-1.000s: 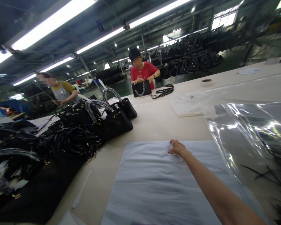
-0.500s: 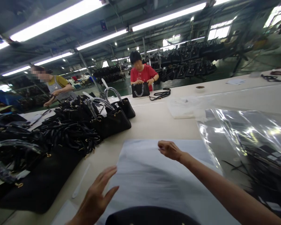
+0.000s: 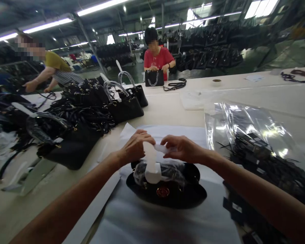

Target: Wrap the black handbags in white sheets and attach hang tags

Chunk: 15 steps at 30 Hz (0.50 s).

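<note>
A black handbag with an oval metal badge rests on pale sheets in front of me, seen from above. Clear plastic film covers its handles. A white strip passes over the handles, its rounded end hanging down the near side. My left hand is closed at the strip's upper part, beyond the handles. My right hand pinches a whitish, slightly see-through end of the strip, close to the left fingers. What lies under the left fingertips is partly hidden.
Black handbags and a heap of black straps lie to the left. Clear plastic sheets and black tagged pieces are at right. Across the table, a person in red handles a bag; another person leans at left.
The handbag has come from the bottom edge onto the sheets. My hands, apart before, have met above its handles, the left one going from open to closed on the white strip.
</note>
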Each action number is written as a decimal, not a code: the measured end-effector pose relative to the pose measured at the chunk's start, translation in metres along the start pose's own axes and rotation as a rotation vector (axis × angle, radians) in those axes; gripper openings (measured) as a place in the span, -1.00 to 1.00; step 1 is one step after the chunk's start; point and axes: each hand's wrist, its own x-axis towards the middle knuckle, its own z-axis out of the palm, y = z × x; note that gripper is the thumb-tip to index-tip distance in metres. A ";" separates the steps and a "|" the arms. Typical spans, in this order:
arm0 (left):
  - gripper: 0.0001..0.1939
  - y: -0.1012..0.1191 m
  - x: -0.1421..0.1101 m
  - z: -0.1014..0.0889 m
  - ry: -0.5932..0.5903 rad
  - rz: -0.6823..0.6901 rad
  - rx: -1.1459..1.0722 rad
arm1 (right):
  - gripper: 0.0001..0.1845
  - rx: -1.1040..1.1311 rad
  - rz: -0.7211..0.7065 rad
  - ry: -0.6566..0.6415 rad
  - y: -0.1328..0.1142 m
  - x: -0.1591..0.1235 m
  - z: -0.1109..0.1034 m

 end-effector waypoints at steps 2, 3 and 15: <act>-0.96 0.017 -0.027 -0.016 0.219 -0.095 0.088 | -0.74 0.183 0.101 -0.130 -0.002 -0.005 0.007; -0.94 0.029 -0.043 -0.023 0.356 -0.151 0.140 | -0.77 0.266 0.130 -0.198 -0.001 -0.008 0.011; -0.64 0.136 -0.076 0.055 0.198 -0.113 0.222 | -0.78 0.403 0.258 -0.397 -0.013 -0.027 0.028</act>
